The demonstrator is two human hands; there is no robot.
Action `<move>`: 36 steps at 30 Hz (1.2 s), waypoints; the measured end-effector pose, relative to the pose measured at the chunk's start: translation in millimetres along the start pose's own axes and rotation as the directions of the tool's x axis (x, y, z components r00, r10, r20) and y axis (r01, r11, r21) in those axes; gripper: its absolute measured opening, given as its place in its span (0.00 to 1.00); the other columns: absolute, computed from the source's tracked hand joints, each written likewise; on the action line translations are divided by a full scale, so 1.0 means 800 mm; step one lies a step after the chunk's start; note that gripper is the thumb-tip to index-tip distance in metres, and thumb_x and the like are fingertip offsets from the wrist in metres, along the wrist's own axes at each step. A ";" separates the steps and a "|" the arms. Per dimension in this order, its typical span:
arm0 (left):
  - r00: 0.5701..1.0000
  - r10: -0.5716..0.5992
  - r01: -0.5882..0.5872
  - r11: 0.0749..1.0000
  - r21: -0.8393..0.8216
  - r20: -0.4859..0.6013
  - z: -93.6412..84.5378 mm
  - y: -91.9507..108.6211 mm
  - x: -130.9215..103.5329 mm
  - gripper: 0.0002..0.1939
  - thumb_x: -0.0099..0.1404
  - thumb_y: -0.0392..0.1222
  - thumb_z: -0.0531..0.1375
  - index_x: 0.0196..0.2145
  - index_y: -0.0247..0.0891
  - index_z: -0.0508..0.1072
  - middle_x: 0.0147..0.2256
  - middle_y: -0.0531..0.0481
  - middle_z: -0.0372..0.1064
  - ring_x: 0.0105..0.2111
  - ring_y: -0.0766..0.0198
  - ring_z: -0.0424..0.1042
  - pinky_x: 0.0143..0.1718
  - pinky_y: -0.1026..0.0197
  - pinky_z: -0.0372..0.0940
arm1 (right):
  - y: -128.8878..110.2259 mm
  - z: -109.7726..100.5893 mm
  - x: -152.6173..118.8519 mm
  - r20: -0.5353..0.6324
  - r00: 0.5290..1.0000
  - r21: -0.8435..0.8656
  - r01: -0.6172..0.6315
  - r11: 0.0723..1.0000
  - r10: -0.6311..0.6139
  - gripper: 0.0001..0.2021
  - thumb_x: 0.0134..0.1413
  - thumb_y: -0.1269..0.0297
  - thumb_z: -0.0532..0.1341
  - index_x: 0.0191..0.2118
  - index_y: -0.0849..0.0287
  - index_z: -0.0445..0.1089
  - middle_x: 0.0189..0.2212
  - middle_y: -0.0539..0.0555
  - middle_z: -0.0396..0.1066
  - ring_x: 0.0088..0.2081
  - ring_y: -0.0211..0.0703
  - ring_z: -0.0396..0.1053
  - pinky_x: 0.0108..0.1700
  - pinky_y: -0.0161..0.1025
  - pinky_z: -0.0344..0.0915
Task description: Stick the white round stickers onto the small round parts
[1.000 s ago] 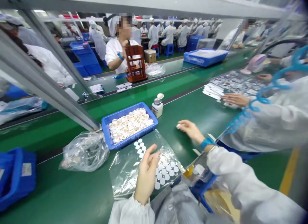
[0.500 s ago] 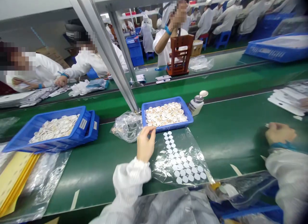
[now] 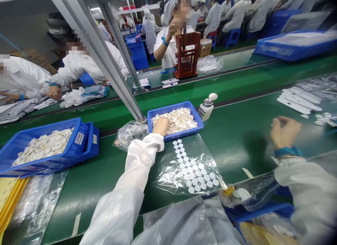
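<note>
My left hand (image 3: 161, 126) reaches into one blue rectangular plastic tray (image 3: 184, 134) of round, pale discs (image 3: 183, 118); its fingertips are hidden, so I can't tell what they grip. My right hand (image 3: 285, 132), fingers curled, hovers well right of the tray; I can't tell if it's empty. Just right of the tray stands one white bottle (image 3: 205, 111); nearer me, one clear plastic sheet (image 3: 168, 171) bears roughly thirty white dots (image 3: 197, 173). Left, two bin labels (image 3: 79, 138) are unreadable.

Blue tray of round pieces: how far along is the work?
Partway, it seems. Looks done: rows of white discs on the clear plastic sheet. In hand: the left hand is in the blue tray, its grip hidden; the right hand hovers, its grip unclear. Remaining, probably: many round pieces in the tray.
</note>
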State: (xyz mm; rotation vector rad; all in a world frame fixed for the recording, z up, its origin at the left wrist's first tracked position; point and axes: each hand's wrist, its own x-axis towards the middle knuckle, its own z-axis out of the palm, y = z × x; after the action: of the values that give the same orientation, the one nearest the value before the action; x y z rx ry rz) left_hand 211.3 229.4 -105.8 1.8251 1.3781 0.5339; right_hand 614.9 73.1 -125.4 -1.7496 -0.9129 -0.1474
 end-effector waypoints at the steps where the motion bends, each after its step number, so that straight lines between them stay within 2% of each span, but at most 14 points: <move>1: 1.000 -0.008 0.007 0.999 -0.045 -0.014 -0.001 0.004 -0.008 0.09 0.67 0.42 0.60 0.39 0.33 0.75 0.45 0.42 0.74 0.49 0.54 0.72 0.54 0.44 0.64 | -0.012 0.004 -0.004 0.045 0.999 0.029 -0.002 1.000 0.001 0.10 0.54 0.69 0.66 0.25 0.60 0.67 0.25 0.50 0.67 0.26 0.33 0.63 0.30 0.34 0.63; 3: 0.999 -0.021 0.017 0.987 -0.162 -0.025 -0.001 0.016 -0.029 0.11 0.69 0.41 0.56 0.39 0.32 0.75 0.43 0.38 0.76 0.46 0.54 0.75 0.51 0.46 0.66 | -0.045 0.013 -0.023 0.199 0.980 0.101 -0.009 0.995 -0.011 0.09 0.49 0.71 0.68 0.23 0.58 0.69 0.23 0.52 0.68 0.24 0.34 0.64 0.27 0.36 0.61; 4: 1.000 -0.027 0.023 0.973 -0.230 -0.015 0.000 0.024 -0.043 0.13 0.70 0.41 0.54 0.41 0.31 0.75 0.43 0.36 0.77 0.43 0.55 0.76 0.49 0.48 0.69 | -0.067 0.018 -0.038 0.297 0.954 0.142 -0.012 0.990 -0.031 0.05 0.49 0.71 0.68 0.26 0.59 0.73 0.25 0.54 0.71 0.25 0.36 0.67 0.28 0.36 0.63; 5: 1.000 -0.029 0.030 0.954 -0.298 0.007 0.002 0.033 -0.059 0.15 0.70 0.42 0.52 0.44 0.30 0.75 0.43 0.35 0.78 0.41 0.56 0.78 0.46 0.50 0.71 | -0.091 0.022 -0.055 0.396 0.916 0.186 -0.014 0.982 -0.062 0.02 0.51 0.68 0.68 0.32 0.59 0.75 0.27 0.56 0.74 0.28 0.38 0.71 0.30 0.36 0.66; 7: 0.997 -0.020 0.052 0.907 -0.419 0.079 0.008 0.050 -0.094 0.18 0.70 0.45 0.53 0.48 0.29 0.73 0.43 0.35 0.78 0.39 0.57 0.79 0.43 0.52 0.73 | -0.144 0.031 -0.093 0.536 0.833 0.264 -0.012 0.964 -0.136 0.10 0.55 0.62 0.66 0.42 0.57 0.75 0.35 0.55 0.77 0.36 0.42 0.75 0.38 0.40 0.71; 8: 0.993 -0.018 0.072 0.879 -0.471 0.119 0.010 0.057 -0.111 0.18 0.69 0.46 0.55 0.48 0.29 0.74 0.42 0.35 0.79 0.38 0.57 0.80 0.43 0.53 0.74 | -0.169 0.035 -0.111 0.592 0.782 0.316 -0.004 0.949 -0.194 0.10 0.55 0.61 0.66 0.43 0.56 0.75 0.36 0.53 0.76 0.37 0.42 0.75 0.40 0.41 0.72; 10: 0.980 -0.037 0.155 0.762 -0.629 0.196 0.013 0.070 -0.142 0.17 0.66 0.46 0.59 0.45 0.29 0.76 0.40 0.36 0.80 0.37 0.57 0.80 0.43 0.55 0.74 | -0.211 0.043 -0.141 0.648 0.675 0.459 0.025 0.888 -0.354 0.10 0.57 0.62 0.65 0.44 0.56 0.73 0.39 0.53 0.74 0.39 0.40 0.73 0.42 0.42 0.72; 12: 0.968 -0.053 0.225 0.627 -0.746 0.247 0.013 0.079 -0.165 0.14 0.65 0.44 0.61 0.42 0.30 0.78 0.38 0.38 0.80 0.36 0.58 0.80 0.43 0.57 0.74 | -0.237 0.049 -0.163 0.642 0.619 0.543 0.050 0.838 -0.452 0.09 0.57 0.64 0.65 0.44 0.57 0.73 0.38 0.53 0.73 0.39 0.39 0.71 0.42 0.42 0.72; 14: 0.962 -0.068 0.256 0.551 -0.794 0.263 0.010 0.083 -0.181 0.13 0.65 0.43 0.62 0.42 0.32 0.79 0.38 0.40 0.80 0.36 0.59 0.80 0.44 0.59 0.74 | -0.247 0.053 -0.175 0.615 0.622 0.570 0.074 0.819 -0.484 0.07 0.58 0.65 0.64 0.42 0.57 0.73 0.37 0.52 0.72 0.39 0.40 0.70 0.41 0.42 0.71; 16: 0.960 -0.086 0.270 0.518 -0.812 0.265 0.007 0.085 -0.189 0.13 0.65 0.43 0.62 0.43 0.32 0.80 0.38 0.41 0.80 0.37 0.59 0.80 0.45 0.60 0.73 | -0.249 0.054 -0.181 0.581 0.651 0.568 0.106 0.816 -0.489 0.06 0.58 0.65 0.65 0.41 0.56 0.75 0.35 0.52 0.72 0.39 0.40 0.70 0.41 0.43 0.71; 21: 0.952 -0.093 0.303 0.434 -0.849 0.292 0.001 0.086 -0.196 0.12 0.62 0.42 0.65 0.42 0.34 0.81 0.37 0.41 0.81 0.39 0.58 0.80 0.45 0.61 0.74 | -0.250 0.044 -0.180 0.530 0.692 0.572 0.134 0.810 -0.489 0.06 0.57 0.70 0.64 0.38 0.54 0.77 0.35 0.51 0.75 0.38 0.41 0.73 0.40 0.42 0.73; 26: 0.942 -0.053 0.328 0.349 -0.878 0.331 0.000 0.086 -0.197 0.13 0.56 0.39 0.70 0.42 0.40 0.81 0.34 0.46 0.81 0.36 0.61 0.81 0.40 0.65 0.75 | -0.258 0.034 -0.176 0.461 0.688 0.607 0.215 0.765 -0.560 0.06 0.56 0.73 0.64 0.37 0.54 0.77 0.34 0.51 0.76 0.38 0.41 0.74 0.39 0.42 0.72; 30: 0.946 -0.031 0.313 0.341 -0.886 0.322 -0.001 0.086 -0.200 0.13 0.56 0.39 0.70 0.41 0.42 0.81 0.34 0.48 0.82 0.36 0.62 0.81 0.38 0.67 0.75 | -0.263 0.031 -0.175 0.414 0.697 0.576 0.298 0.761 -0.585 0.05 0.55 0.72 0.65 0.35 0.55 0.77 0.29 0.51 0.70 0.33 0.39 0.69 0.33 0.39 0.68; 36: 0.960 -0.019 0.267 0.361 -0.893 0.279 0.000 0.087 -0.204 0.09 0.57 0.39 0.70 0.38 0.41 0.82 0.34 0.49 0.81 0.36 0.61 0.81 0.38 0.67 0.76 | -0.268 0.029 -0.174 0.398 0.666 0.559 0.369 0.742 -0.631 0.04 0.56 0.71 0.65 0.36 0.54 0.74 0.29 0.49 0.71 0.32 0.39 0.68 0.35 0.40 0.63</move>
State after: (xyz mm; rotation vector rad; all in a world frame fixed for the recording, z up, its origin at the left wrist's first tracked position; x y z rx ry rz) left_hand 200.7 68.3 -32.2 0.7442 0.7422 0.7743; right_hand 374.0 44.5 -42.4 -1.0607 -1.7413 0.2241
